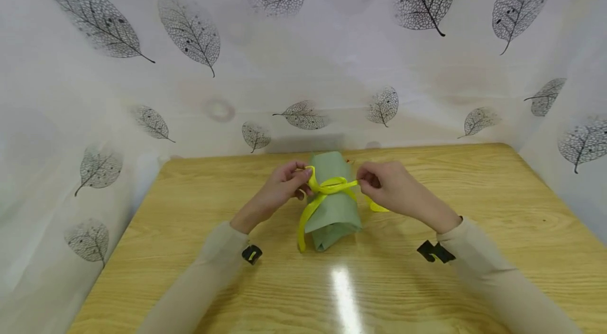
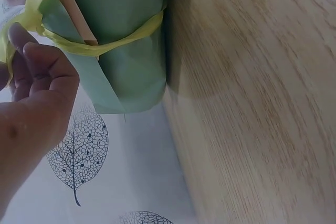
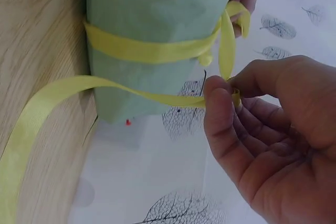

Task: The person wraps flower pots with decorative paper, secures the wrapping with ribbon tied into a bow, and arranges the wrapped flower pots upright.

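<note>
A parcel wrapped in pale green paper lies on the table with a yellow ribbon tied around its middle. On top of the parcel the ribbon crosses in a loop. My left hand pinches one part of the ribbon at the parcel's left side. To the right, my right hand pinches another part between thumb and forefinger, drawn out sideways. One ribbon tail hangs over the parcel's near left side. In the right wrist view a long ribbon tail trails from the right fingers toward the table.
The wooden table runs up to a pale cloth backdrop printed with dark leaf skeletons. A small red thing shows beyond the parcel's end. Dark wrist straps sit at both sleeves.
</note>
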A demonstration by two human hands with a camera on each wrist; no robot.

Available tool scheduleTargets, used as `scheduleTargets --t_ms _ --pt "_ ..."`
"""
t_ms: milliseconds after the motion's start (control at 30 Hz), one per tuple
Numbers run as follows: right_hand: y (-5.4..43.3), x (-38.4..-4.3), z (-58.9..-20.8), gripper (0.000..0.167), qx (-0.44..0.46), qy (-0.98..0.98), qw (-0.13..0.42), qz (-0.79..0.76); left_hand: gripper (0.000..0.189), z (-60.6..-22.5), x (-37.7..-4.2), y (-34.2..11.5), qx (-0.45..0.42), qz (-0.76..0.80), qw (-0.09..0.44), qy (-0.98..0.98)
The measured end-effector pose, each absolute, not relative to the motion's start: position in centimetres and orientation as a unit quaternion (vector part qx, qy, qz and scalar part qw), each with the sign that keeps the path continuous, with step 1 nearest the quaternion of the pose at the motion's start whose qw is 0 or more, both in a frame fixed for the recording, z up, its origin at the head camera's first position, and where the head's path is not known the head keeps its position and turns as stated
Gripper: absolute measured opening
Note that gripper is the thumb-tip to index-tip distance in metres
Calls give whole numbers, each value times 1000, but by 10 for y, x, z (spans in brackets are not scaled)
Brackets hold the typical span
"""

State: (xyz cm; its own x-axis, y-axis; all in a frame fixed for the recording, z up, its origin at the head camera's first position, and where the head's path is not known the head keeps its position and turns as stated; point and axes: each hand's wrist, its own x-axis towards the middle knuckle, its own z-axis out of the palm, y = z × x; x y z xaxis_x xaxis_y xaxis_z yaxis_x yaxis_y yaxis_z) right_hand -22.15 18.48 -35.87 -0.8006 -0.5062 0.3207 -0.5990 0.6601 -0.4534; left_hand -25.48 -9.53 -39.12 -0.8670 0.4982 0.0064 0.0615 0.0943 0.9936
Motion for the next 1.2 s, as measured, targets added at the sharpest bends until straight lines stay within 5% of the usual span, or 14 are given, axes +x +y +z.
scheduleTargets --t_ms 267,633,833,967,1200 --pt "185 -223 -359 6 325 -887 59 323 29 -385 -251 -91 194 630 162 734" --pt "164 -228 -357 9 251 -885 77 384 63 -377 -247 -82 244 511 140 812" --pt "161 -230 -359 8 262 -880 44 393 43 -380 -247 -87 253 532 145 795" --pt "160 -232 -360 22 264 -885 19 383 25 -382 -248 -90 251 570 138 770" --pt "161 -238 -359 41 274 -891 -17 362 39 -382 -250 -93 251 616 127 735"
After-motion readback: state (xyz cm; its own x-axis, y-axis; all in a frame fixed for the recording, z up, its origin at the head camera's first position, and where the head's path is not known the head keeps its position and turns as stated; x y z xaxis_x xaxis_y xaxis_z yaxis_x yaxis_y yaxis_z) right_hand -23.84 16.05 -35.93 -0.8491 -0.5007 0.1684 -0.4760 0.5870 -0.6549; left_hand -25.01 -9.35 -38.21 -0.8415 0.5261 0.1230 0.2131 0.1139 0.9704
